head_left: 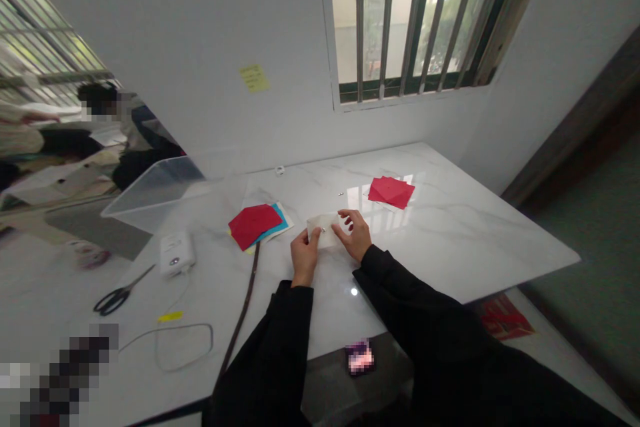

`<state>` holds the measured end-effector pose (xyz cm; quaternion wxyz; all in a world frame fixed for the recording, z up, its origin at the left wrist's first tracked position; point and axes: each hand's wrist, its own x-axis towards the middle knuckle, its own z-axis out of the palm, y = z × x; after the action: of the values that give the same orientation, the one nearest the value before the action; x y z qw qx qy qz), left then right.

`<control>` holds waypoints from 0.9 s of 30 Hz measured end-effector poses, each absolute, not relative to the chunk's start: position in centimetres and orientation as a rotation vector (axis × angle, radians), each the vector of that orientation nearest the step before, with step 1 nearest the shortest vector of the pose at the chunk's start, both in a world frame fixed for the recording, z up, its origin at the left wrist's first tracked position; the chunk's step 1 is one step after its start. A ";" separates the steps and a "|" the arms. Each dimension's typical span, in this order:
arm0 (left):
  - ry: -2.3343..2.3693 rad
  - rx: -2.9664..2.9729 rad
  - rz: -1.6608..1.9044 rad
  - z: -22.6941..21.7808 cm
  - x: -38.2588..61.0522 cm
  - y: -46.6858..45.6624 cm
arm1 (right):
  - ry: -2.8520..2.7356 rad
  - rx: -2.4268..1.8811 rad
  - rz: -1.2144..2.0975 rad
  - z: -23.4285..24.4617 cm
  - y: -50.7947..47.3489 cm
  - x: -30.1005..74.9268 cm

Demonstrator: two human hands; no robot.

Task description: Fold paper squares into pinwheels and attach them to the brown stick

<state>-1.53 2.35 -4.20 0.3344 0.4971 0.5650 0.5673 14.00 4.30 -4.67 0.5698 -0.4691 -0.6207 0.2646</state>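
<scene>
A small whitish paper piece, perhaps an envelope (327, 238), is held above the marble-patterned table (450, 240). A small shiny dot shows near its middle. My left hand (304, 257) grips its left edge, thumb on top beside the dot. At its right side is my right hand (356, 237), fingers curved and apart, the thumb near or touching the paper. To the left lies a stack of red (255, 223), blue and whitish paper pieces. Another pile of red pieces (393, 192) rests beyond my right hand. A tiny object (341, 194) lies between the piles.
Left of me are black-handled scissors (114, 299), a white box-shaped device (176, 253) with a cable, and a clear plastic bin (155, 190). A dark strip (245, 310) runs along the tabletop. A barred window (400, 33) is ahead; people sit at far left.
</scene>
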 end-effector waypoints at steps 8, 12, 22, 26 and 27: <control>1.555 1.413 1.495 -4.1 -1.4 2.0 | -1.596 -0.978 0.240 -3.6 3.3 14.0; 1.539 1.461 1.502 -4.1 -1.4 2.1 | -1.753 -0.938 0.343 -4.0 3.4 13.8; 1.495 1.490 1.524 -4.6 -1.5 2.4 | -1.849 -1.017 0.436 -5.0 4.0 13.9; 1.503 1.539 1.504 -4.6 -1.5 2.3 | -1.834 -1.036 0.429 -4.9 3.9 13.9; 1.508 1.558 1.493 -4.5 -1.4 2.2 | -1.835 -1.041 0.426 -4.8 3.9 13.9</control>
<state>-1.43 2.20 -4.50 0.2517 0.5727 0.5545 0.5489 13.86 3.91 -4.84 0.4745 -0.4258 -0.7505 0.1741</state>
